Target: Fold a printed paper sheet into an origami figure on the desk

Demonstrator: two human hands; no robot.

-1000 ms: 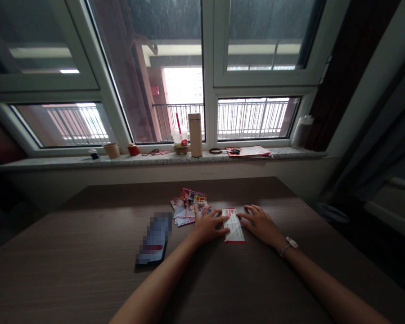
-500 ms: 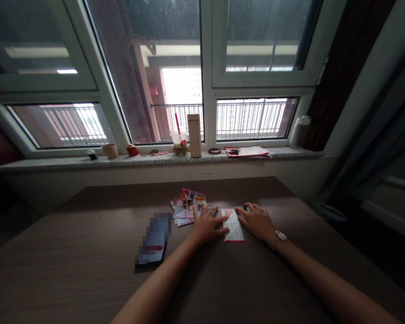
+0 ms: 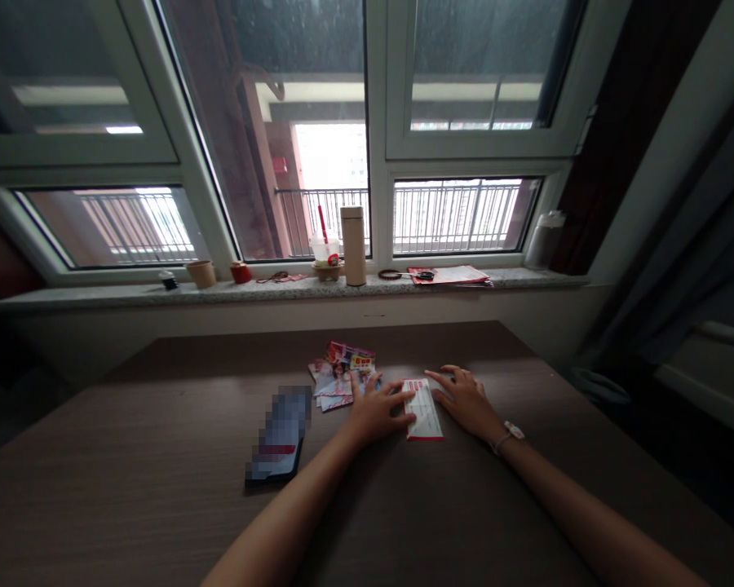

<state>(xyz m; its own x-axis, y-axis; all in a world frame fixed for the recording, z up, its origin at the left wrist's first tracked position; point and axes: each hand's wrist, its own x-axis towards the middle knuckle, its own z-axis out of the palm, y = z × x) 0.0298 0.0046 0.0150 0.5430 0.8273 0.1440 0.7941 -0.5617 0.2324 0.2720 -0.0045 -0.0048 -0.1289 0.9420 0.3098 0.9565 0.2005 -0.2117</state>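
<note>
Three on the sill (image 3: 110,297): we see a small dark bottle (image 3: 170,281), a paper cup (image 3: 202,275) and a red container (image 3: 240,272).
Phone (image 3: 275,440): flat on the table (image 3: 128,456), beside our left forearm (image 3: 287,505); its screen is pixelated.
Plastic cup (image 3: 325,248): we cannot tell whether it stands in or behind the bowl (image 3: 327,273).
Leaflets (image 3: 335,377): an overlapping pile, partly covered by our left hand (image 3: 372,412).
Flask (image 3: 353,249): upright, just right of the cup.
Left-hand grip: fingers spread, palm down, tips over the left part of the slip (image 3: 426,417).
Slip: flat between our hands, its print too small to read.
Scissors (image 3: 426,275): lying across papers (image 3: 458,275).
Right hand (image 3: 470,405): fingers spread loosely, forefinger by the slip's far right corner; contact unclear to us.
Forearms: cut off below.
</note>
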